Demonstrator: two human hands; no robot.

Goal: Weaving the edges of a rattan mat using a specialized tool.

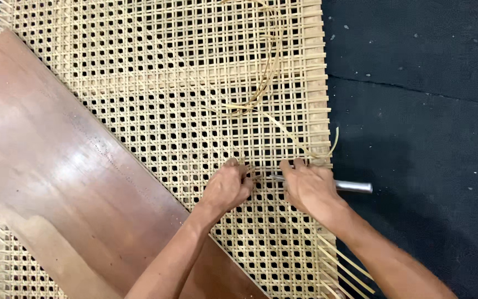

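A large woven cane panel (pixel 183 83) with an open lattice lies flat on the dark floor. My left hand (pixel 227 187) presses its fingertips onto the weave near the panel's lower right part, pinching a thin cane strand (pixel 283 130). My right hand (pixel 308 188) rests beside it, wrapped around a metal tool (pixel 354 186) whose silver handle sticks out to the right and whose tip points left toward my left hand. A loose loop of cane strand curves up across the panel above both hands.
A long brown wooden board (pixel 62 188) lies diagonally over the panel's left side. Dark floor (pixel 416 111) with a crack runs along the right. Loose cane ends (pixel 344 271) stick out at the panel's lower right and left edges.
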